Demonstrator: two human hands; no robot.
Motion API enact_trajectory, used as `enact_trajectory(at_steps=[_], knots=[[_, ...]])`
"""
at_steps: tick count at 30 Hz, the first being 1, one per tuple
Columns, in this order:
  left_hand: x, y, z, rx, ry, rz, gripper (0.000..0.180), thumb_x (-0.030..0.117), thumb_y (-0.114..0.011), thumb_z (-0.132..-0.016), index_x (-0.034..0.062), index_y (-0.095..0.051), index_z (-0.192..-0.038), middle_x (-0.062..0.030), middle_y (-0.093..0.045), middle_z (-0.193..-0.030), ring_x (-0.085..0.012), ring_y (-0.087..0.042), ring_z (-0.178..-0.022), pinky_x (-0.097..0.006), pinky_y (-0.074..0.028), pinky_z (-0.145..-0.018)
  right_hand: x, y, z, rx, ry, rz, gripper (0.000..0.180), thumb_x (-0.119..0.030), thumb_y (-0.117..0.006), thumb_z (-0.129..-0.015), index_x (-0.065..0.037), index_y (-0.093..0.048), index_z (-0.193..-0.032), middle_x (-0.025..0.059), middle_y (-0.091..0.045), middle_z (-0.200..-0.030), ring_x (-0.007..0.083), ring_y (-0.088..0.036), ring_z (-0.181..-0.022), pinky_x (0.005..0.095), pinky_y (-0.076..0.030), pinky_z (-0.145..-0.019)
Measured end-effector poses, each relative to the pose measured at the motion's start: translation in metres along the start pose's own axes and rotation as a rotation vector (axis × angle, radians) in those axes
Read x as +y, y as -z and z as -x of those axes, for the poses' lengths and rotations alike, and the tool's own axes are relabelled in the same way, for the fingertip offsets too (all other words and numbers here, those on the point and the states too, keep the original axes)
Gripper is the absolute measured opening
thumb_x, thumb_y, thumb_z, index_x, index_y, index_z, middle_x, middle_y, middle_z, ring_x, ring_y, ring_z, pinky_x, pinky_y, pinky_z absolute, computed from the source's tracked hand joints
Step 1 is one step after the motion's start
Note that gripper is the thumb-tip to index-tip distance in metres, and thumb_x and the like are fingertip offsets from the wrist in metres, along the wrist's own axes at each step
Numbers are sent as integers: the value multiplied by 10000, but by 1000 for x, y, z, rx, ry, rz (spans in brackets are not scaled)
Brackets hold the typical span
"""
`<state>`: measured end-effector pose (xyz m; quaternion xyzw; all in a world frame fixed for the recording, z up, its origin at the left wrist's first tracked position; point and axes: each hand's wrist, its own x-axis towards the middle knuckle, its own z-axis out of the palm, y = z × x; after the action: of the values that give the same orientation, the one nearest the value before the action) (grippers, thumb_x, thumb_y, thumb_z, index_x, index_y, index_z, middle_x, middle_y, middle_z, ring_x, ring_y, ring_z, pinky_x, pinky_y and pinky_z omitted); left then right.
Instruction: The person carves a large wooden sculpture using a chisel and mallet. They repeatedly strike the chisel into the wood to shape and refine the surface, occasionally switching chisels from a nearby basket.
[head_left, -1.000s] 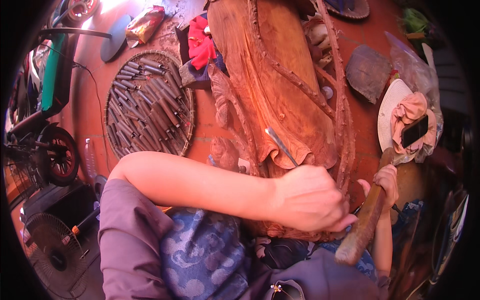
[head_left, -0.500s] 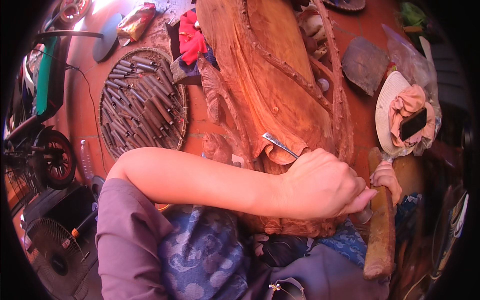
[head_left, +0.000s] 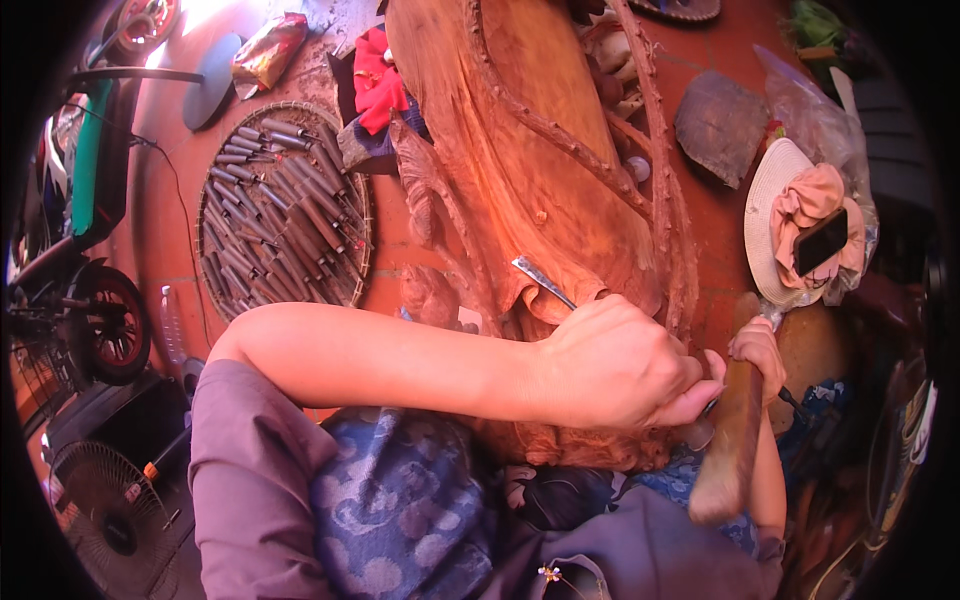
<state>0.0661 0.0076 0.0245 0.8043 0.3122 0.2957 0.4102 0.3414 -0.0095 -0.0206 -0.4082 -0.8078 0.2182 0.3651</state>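
Note:
My left hand [head_left: 625, 365] is closed around a metal carving chisel [head_left: 543, 282]; its forearm reaches across from the left. The chisel's bright blade points up and left, over a curled fold in the carved reddish wood [head_left: 545, 215]. The handle is mostly hidden inside the fist. At the right, my right hand [head_left: 758, 355] grips a wooden mallet [head_left: 728, 445], a long club whose thick end hangs toward me. The mallet is slightly blurred and lies close beside the left fist; I cannot tell whether it touches the chisel's end.
A round woven tray [head_left: 285, 210] full of chisels lies on the tiled floor at the left. A fan [head_left: 118, 510] stands lower left. On the right are a straw hat [head_left: 770, 225], a phone [head_left: 820, 243] on pink cloth and a wood slab [head_left: 722, 128]. Red cloth [head_left: 376, 85] lies beyond the tray.
The mallet's lower end has swung left, nearer my left fist, and my right forearm now shows. My left hand and the chisel have shifted slightly left in the picture.

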Motion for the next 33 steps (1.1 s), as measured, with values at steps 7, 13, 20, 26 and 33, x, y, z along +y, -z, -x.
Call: enact_trajectory(at_steps=[7,13,20,26,33], knots=[[4,4,1,76,-222,-196,405,366,-621,-961,101,-558,-661,-37,-540,-579,-250,-595,-500,-386,-453,-417,11,0,11,-80,-71,57,406,39,-853,-639,-60,-514,-839,87,-570,-735,247,-565,-676,393,-495,-748],[14,-1,6,-22,-98,30,400,350,-621,-966,97,-546,-666,-43,-532,-588,-256,-594,-515,-382,-458,-431,-3,6,-2,-64,-78,-4,386,-57,-874,-728,-62,-508,-849,74,-566,-728,233,-552,-664,393,-488,-739],[19,6,1,80,-44,157,339,316,-618,-975,77,-616,-734,-55,-556,-603,-282,-605,-531,-406,-466,-441,-21,16,-15,-82,-10,-187,394,-92,-886,-739,-57,-509,-850,67,-566,-731,223,-543,-659,412,-482,-742],[13,11,1,41,-36,171,321,301,-618,-969,71,-635,-745,-65,-563,-604,-293,-599,-523,-409,-465,-448,-30,17,-19,-137,-38,-6,382,-78,-875,-743,-56,-512,-861,73,-559,-717,231,-536,-634,401,-469,-702],[9,7,4,13,-17,142,344,303,-621,-962,76,-628,-704,-62,-551,-588,-290,-595,-518,-410,-462,-449,-31,2,-14,-108,-126,58,291,53,-725,-663,-61,-481,-774,44,-452,-689,185,-457,-644,343,-404,-640]])
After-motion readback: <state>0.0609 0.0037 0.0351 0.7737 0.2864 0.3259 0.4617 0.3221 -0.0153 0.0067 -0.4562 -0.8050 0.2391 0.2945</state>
